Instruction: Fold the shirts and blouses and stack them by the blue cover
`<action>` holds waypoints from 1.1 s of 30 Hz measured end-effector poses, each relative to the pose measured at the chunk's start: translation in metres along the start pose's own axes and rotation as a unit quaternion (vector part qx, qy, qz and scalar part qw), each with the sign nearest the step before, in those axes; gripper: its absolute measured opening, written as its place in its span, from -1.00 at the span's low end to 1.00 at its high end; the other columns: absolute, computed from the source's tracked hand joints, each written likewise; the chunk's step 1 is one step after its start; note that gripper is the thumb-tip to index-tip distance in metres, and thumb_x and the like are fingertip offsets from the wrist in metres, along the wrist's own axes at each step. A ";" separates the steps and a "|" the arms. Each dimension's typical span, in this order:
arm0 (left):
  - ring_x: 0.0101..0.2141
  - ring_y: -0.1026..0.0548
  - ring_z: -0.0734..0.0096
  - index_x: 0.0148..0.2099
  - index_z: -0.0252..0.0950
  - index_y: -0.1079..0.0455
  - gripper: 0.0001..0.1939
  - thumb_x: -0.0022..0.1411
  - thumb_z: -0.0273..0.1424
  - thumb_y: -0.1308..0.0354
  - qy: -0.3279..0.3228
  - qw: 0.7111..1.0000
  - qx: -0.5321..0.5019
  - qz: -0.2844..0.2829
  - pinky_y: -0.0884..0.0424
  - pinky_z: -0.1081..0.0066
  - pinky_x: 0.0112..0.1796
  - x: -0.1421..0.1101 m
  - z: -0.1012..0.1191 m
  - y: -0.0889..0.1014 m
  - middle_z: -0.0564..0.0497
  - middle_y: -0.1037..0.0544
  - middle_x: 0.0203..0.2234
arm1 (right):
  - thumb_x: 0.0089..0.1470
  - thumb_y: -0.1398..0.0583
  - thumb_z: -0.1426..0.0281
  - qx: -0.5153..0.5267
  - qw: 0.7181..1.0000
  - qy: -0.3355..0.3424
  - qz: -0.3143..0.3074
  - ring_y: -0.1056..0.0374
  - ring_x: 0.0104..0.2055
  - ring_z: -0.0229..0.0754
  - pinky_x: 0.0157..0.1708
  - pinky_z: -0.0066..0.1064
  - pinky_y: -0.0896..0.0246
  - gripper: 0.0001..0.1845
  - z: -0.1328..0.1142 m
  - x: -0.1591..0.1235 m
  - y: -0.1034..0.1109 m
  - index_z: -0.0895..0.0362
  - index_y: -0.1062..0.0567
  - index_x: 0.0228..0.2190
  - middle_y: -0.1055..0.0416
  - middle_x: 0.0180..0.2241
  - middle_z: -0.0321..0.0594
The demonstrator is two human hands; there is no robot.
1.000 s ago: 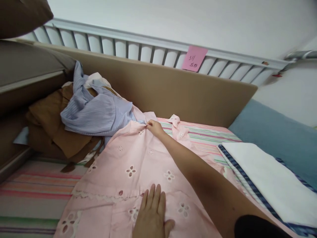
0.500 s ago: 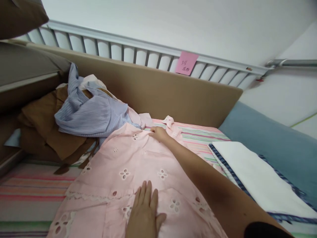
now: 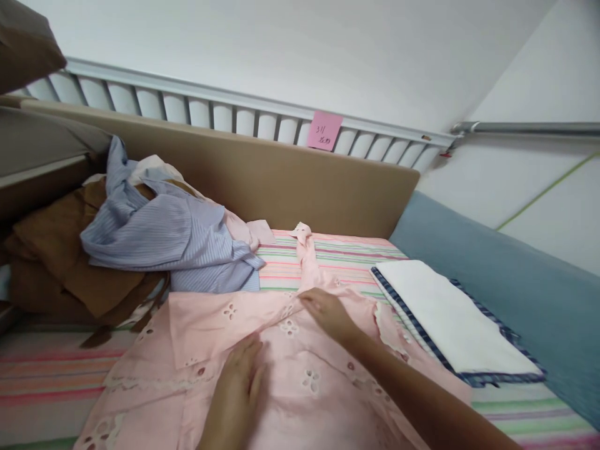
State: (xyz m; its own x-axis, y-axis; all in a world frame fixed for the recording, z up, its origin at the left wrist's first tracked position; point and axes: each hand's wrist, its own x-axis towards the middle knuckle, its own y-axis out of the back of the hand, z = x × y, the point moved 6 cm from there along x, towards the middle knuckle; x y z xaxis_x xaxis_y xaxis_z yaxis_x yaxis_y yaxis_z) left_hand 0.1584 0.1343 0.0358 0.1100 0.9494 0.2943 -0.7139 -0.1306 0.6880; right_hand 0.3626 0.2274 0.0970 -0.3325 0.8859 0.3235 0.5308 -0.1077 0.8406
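A pink eyelet garment with cut-out flowers and scalloped trim lies spread on a striped sheet. Its far left part is turned over into a flap, and a narrow pink strip sticks out at the far side. My left hand rests on the cloth beside the flap's near edge, fingers stretched out and holding nothing. Farther off and to the right, my right hand has its fingers closed on the garment near its far edge.
Left of the garment lies a heap with a blue striped shirt and brown cloth. A folded white cloth with a navy checked border is at the right. A brown board and a white rail stand behind; a blue panel borders the right.
The garment's far left part has come over toward me as a flap. My right hand has drawn nearer with the cloth; my left hand has shifted left. The camera view has turned right.
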 end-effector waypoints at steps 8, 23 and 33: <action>0.10 -0.30 0.16 0.07 -0.28 -0.34 -0.59 0.18 -0.42 0.07 0.009 0.988 0.143 0.060 -0.30 0.12 0.04 0.006 -0.024 0.019 -0.12 -0.39 0.07 | 0.05 -0.09 0.25 -0.100 0.942 -0.319 0.002 -0.22 0.09 -0.04 0.10 -0.28 -0.05 -0.50 0.149 -0.004 0.049 0.25 -0.40 -0.02 -0.32 0.05 0.02; -0.14 -0.48 0.22 -0.13 -0.32 -0.43 -0.61 0.26 -0.31 0.20 0.075 0.958 0.273 -0.038 -0.31 0.35 -0.13 0.041 -0.053 0.072 -0.13 -0.55 -0.16 | 0.03 -0.01 0.53 -0.053 0.987 -0.150 0.018 -0.29 0.01 -0.16 0.06 -0.30 -0.10 -0.61 0.097 -0.029 0.045 0.14 -0.48 -0.14 -0.43 -0.07 -0.15; -0.22 -0.49 0.22 -0.19 -0.28 -0.46 -0.68 0.24 -0.40 0.13 -0.014 0.922 0.386 -0.027 -0.23 0.36 -0.20 0.125 0.020 0.147 -0.11 -0.58 -0.25 | 0.08 -0.03 0.40 -0.001 0.988 -0.137 0.067 -0.36 -0.12 -0.15 -0.06 -0.32 -0.18 -0.70 0.085 -0.016 0.043 0.10 -0.53 -0.25 -0.48 -0.17 -0.17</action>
State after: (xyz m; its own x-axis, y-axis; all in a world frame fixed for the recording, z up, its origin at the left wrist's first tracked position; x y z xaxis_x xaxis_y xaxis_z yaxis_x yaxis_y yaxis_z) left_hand 0.0811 0.2277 0.1866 0.1570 0.9542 0.2547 -0.0021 -0.2576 0.9663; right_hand 0.4571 0.2470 0.0905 -0.0359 0.9524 0.3026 0.5544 -0.2330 0.7990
